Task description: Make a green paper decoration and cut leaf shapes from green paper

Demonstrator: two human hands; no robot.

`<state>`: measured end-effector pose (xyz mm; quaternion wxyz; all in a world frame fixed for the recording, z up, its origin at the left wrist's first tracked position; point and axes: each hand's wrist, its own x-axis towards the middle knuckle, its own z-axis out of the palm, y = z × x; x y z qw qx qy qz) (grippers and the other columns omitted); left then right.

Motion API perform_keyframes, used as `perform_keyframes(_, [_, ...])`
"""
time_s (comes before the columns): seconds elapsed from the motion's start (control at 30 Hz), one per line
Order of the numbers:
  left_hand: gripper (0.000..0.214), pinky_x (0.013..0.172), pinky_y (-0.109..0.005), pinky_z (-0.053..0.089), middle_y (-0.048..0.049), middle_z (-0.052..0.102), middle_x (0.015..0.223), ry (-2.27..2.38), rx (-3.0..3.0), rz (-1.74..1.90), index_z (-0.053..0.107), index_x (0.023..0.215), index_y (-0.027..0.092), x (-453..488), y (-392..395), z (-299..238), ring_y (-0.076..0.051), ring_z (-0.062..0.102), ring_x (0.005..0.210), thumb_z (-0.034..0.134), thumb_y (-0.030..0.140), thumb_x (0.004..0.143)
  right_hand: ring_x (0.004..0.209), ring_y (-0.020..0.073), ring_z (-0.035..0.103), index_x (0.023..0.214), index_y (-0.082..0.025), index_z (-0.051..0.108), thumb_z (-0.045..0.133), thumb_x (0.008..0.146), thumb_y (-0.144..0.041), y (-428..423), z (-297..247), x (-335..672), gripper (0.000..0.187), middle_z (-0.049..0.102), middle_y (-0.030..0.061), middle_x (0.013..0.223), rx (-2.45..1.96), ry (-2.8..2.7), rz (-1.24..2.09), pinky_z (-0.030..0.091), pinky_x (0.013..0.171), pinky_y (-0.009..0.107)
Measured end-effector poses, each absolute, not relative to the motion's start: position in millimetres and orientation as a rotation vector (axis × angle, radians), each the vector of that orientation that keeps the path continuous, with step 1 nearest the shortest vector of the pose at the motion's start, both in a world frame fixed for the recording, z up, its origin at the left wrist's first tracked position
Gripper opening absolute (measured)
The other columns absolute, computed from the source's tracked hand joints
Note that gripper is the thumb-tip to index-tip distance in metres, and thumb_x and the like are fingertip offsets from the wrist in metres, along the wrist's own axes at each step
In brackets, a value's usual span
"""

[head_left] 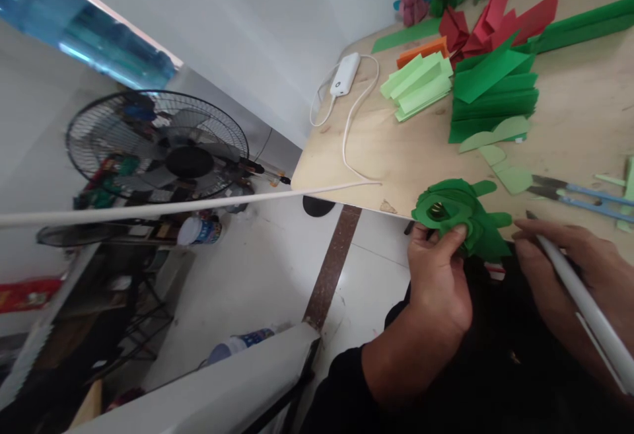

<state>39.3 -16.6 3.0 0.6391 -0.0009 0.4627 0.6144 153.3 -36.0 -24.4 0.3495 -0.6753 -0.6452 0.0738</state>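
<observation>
Head view: we hold a layered green paper cutout (458,213) at the edge of the plywood table (584,104), our left hand (438,275) with fingers clamped on it. Our right hand (559,269) curls its fingers together around a white tube (589,308), just beside blue-handled scissors (589,195). A standing fan (158,146) sits well apart, beyond the table.

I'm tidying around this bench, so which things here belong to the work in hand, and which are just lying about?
Part of the work:
left hand holding a dark green paper cutout
right hand holding a white stick
blue-handled scissors
light green paper cutouts
folded red paper

Just lying about:
power bank
white cable
standing fan
</observation>
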Motion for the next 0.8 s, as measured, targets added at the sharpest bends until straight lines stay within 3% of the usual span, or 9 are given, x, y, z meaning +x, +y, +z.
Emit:
perform_keyframes(0.2, [0.041,0.085,-0.034,0.048,-0.004,0.07,0.092,1.029,-0.001,1.418,0.063,0.095,0.02,40.8,-15.3,2.7,-0.019,0.067,0.088,0.075,0.011,0.057,0.066,0.0192,0.066,0.086,-0.028,0.067,0.058,0.082,-0.043,-36.7,-26.5,151.4,0.017,0.072,-0.0011,0.073,-1.688,-1.661,0.244,0.044,0.058,0.031])
perform_keyframes(0.8, [0.037,0.08,-0.032,0.046,-0.0021,0.069,0.084,1.003,-0.057,1.446,0.062,0.089,0.02,44.8,-15.4,1.4,-0.016,0.065,0.077,0.073,0.009,0.055,0.064,0.0197,0.067,0.078,-0.026,0.067,0.063,0.078,-0.038,-34.3,-28.3,144.4,0.013,0.072,-0.0007,0.068,-1.73,-1.554,0.3,0.046,0.058,0.031])
